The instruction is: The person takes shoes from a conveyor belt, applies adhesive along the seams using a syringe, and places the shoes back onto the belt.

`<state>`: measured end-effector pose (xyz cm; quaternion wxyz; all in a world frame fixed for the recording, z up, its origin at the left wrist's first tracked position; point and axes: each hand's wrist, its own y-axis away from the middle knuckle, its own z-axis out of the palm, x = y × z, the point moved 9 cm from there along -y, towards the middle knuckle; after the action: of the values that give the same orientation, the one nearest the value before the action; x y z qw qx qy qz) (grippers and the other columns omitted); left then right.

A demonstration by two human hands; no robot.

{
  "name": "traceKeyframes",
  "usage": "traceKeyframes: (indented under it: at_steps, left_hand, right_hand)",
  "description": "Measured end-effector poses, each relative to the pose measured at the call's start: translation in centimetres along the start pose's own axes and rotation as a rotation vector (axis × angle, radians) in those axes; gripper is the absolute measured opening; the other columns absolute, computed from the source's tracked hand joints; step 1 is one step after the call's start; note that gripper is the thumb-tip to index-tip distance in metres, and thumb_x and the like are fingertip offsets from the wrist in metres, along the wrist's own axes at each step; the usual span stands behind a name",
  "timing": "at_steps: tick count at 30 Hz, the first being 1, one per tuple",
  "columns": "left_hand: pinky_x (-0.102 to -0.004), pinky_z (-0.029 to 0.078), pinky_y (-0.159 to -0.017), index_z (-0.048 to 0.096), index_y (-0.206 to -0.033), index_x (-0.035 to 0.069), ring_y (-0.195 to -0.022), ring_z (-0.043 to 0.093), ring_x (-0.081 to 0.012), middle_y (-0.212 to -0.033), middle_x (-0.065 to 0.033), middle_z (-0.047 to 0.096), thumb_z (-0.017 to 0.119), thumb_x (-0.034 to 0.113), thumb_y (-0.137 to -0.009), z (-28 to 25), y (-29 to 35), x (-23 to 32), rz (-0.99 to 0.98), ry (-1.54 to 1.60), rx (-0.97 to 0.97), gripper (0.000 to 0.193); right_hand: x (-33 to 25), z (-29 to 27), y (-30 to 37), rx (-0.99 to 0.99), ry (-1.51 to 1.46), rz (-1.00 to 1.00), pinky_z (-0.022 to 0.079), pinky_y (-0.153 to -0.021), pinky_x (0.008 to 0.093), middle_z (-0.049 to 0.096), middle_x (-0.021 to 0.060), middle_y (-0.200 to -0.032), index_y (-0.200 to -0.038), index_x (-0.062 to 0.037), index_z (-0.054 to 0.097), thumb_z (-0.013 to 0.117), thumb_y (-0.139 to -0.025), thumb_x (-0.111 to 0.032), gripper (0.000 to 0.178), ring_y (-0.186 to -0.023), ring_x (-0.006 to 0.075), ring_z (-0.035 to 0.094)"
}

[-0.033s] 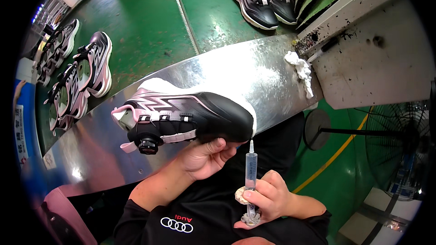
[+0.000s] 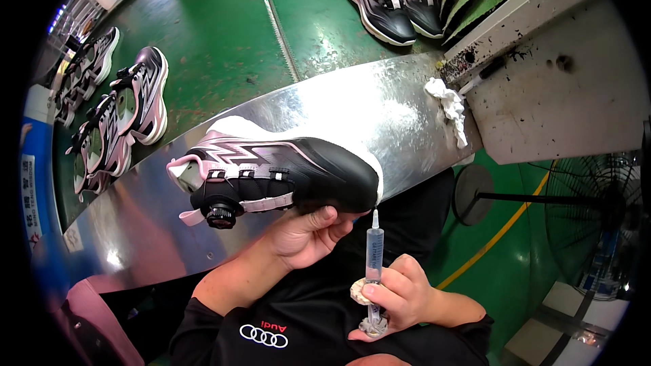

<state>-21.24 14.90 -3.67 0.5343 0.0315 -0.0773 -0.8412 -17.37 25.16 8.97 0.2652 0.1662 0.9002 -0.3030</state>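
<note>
A black and pink sneaker [image 2: 298,169] with a white sole lies on its side, its toe to the right. My left hand [image 2: 305,240] grips it from below near the toe, thumb on the upper. A round black dial [image 2: 222,215] sits on its lacing at the lower left. In my right hand [image 2: 400,291] is a clear syringe [image 2: 374,254], held upright with fingers wrapped round the barrel and the thumb at the plunger end. Whitish wrapping [image 2: 361,292] covers its flange. The syringe's tip meets the edge between sole and upper at the toe.
Under the shoe is a shiny metal ledge [image 2: 163,230], beside a green conveyor belt [image 2: 203,34]. More sneakers [image 2: 146,95] stand at left, and another pair [image 2: 383,7] at the back. A crumpled white cloth [image 2: 449,110] lies by a stained metal panel [image 2: 556,88]. A fan [image 2: 597,203] stands at right.
</note>
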Motion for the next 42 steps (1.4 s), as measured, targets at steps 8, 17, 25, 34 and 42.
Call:
traceKeyframes:
  at_steps: [8,17,25,34,42]
  left_hand:
    - [-0.0274,0.055,-0.084,0.055,-0.118,0.005,-0.112,0.057,-0.0248,-0.118,-0.0134,0.059,0.06,0.006,-0.086,0.75,0.28,0.27,0.044,0.03,-0.024,0.032]
    - [-0.0275,0.055,-0.085,0.054,-0.12,0.006,-0.112,0.057,-0.0243,-0.119,-0.0125,0.059,0.059,0.008,-0.088,0.94,0.48,0.21,0.057,0.008,-0.033,0.033]
    - [-0.025,0.054,-0.084,0.053,-0.123,0.007,-0.111,0.058,-0.0229,-0.118,-0.0139,0.059,0.064,0.019,-0.086,0.68,0.44,0.41,0.063,-0.067,0.024,0.041]
    - [-0.0263,0.055,-0.084,0.054,-0.121,0.007,-0.112,0.057,-0.0246,-0.119,-0.0125,0.059,0.06,0.011,-0.088,0.98,0.37,0.43,0.051,0.008,0.003,0.034]
    - [-0.0261,0.055,-0.084,0.054,-0.121,0.007,-0.113,0.057,-0.0244,-0.119,-0.0125,0.059,0.061,0.012,-0.088,1.19,0.43,0.43,0.055,0.012,0.01,0.034]
  right_hand:
    - [-0.33,0.7,0.43,0.007,0.035,-0.038,0.036,-0.056,0.0312,0.054,0.0124,-0.101,-0.114,-0.0043,0.052,0.075,-0.063,-0.048,0.071,-0.066,0.0208,0.046]
    - [-0.53,0.81,0.63,0.01,0.048,-0.049,0.036,-0.057,0.0315,0.054,0.0125,-0.101,-0.117,-0.0043,0.05,0.075,-0.063,-0.049,0.075,-0.066,0.021,0.046]
    - [-0.39,0.95,0.59,0.058,0.013,-0.056,0.037,-0.058,0.0326,0.054,0.0128,-0.1,-0.117,-0.0034,0.05,0.076,-0.063,-0.049,0.075,-0.066,0.0219,0.047]
    - [-0.33,0.8,0.33,0.078,-0.001,-0.063,0.037,-0.058,0.0327,0.054,0.013,-0.099,-0.116,-0.0027,0.049,0.076,-0.063,-0.049,0.075,-0.066,0.022,0.048]
    - [-0.37,0.73,0.22,0.082,-0.006,-0.063,0.038,-0.058,0.0326,0.053,0.0128,-0.101,-0.116,-0.0026,0.049,0.076,-0.063,-0.049,0.075,-0.068,0.0222,0.049]
